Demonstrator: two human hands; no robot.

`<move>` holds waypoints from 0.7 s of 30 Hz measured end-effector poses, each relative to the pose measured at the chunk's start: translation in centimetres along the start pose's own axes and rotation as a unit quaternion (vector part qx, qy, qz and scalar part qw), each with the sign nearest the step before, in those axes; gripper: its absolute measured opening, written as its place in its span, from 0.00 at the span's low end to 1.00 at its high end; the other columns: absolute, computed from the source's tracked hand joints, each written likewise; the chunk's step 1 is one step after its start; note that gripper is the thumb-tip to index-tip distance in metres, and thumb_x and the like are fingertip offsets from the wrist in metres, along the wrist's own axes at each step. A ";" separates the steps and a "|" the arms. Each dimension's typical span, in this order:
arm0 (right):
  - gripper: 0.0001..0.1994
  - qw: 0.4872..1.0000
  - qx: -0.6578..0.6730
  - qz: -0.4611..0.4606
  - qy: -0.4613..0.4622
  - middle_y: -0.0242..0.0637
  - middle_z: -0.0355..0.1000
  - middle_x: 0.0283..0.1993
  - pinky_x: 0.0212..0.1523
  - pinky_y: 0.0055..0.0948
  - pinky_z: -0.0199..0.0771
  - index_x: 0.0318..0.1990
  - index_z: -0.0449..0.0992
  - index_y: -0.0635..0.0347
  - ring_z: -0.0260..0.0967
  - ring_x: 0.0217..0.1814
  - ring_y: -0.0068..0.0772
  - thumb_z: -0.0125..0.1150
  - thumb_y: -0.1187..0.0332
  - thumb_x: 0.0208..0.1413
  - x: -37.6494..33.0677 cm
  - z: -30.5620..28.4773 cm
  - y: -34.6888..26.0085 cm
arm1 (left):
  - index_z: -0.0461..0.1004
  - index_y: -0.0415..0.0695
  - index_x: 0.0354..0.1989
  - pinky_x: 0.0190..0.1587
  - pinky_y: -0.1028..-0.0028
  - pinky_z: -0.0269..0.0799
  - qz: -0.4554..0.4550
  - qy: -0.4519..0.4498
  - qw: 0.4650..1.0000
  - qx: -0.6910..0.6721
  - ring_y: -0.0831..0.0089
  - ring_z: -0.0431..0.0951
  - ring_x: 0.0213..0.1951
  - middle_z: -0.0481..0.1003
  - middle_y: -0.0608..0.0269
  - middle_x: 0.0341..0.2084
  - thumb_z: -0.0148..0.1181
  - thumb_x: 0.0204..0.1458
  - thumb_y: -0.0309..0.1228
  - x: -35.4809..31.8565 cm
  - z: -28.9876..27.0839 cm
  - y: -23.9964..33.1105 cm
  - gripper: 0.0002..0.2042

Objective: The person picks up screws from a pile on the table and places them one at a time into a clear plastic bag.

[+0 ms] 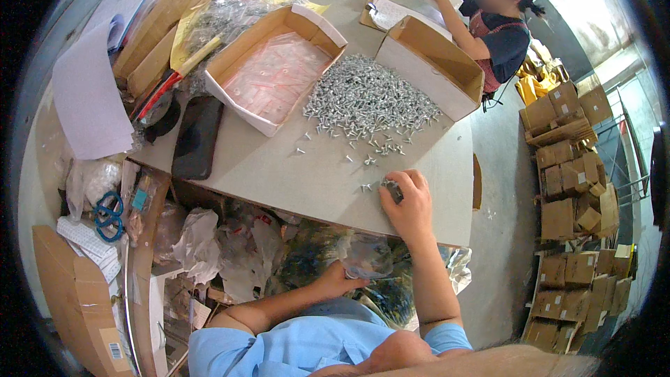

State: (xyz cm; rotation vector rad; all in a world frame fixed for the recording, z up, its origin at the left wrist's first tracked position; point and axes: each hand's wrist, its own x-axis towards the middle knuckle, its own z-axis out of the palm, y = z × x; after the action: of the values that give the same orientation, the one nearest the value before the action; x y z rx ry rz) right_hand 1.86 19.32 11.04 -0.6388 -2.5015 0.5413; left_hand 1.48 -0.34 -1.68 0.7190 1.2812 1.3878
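Note:
A heap of small silver screws (370, 94) is spread over the grey tabletop, with a few strays lying toward me. Near the table's front edge, my right hand (410, 204) rests with its fingers curled around some screws, partly hidden under the fingertips. Below that edge, close to my body, my left hand (336, 281) pinches a clear plastic bag (368, 264) at its rim. Beyond the heap, on the left, an open cardboard box (218, 73) holds many clear zip bags (276, 73) with reddish strips. Another open box (436, 73) lies tilted at the heap's right side.
A black phone (197, 138) lies at the table's left, near a red-handled cutter (159, 94) and papers (89, 94). Blue-handled scissors (108, 216) sit lower left. Across the table, a co-worker (497, 31) has raised hands beside a clipboard (398, 15). Stacked cartons (569, 174) line the right.

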 end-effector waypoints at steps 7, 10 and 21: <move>0.05 0.999 0.017 0.012 0.043 0.40 0.71 0.33 0.40 0.38 0.70 0.31 0.77 0.59 0.69 0.38 0.46 0.63 0.72 0.45 -1.1 0.2 0.0 | 0.74 0.39 0.44 0.46 0.74 0.70 -0.006 -0.016 1.000 -0.023 0.76 0.75 0.41 0.77 0.63 0.38 0.65 0.47 0.26 0.2 0.0 0.3 0.15; 0.05 1.000 -0.010 -0.001 0.006 0.40 0.73 0.33 0.32 0.33 0.72 0.32 0.78 0.61 0.71 0.32 0.41 0.64 0.73 0.46 -2.3 -0.8 -0.4 | 0.74 0.40 0.44 0.44 0.75 0.70 -0.014 -0.012 1.000 -0.024 0.77 0.75 0.39 0.77 0.64 0.37 0.65 0.47 0.26 0.1 0.0 0.2 0.15; 0.11 0.998 0.064 0.016 -0.021 0.44 0.70 0.43 0.43 0.37 0.71 0.42 0.75 0.60 0.70 0.43 0.48 0.60 0.71 0.50 1.5 -0.4 -0.2 | 0.73 0.41 0.44 0.43 0.74 0.71 -0.038 -0.026 0.999 0.005 0.77 0.75 0.39 0.77 0.66 0.37 0.64 0.49 0.25 0.3 -0.1 0.1 0.13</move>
State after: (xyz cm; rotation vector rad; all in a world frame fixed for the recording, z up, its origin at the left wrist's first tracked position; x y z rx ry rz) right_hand 0.86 20.07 12.03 -0.6246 -2.4760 0.7274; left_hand 1.25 -0.04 -1.67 0.7011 1.2634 1.2949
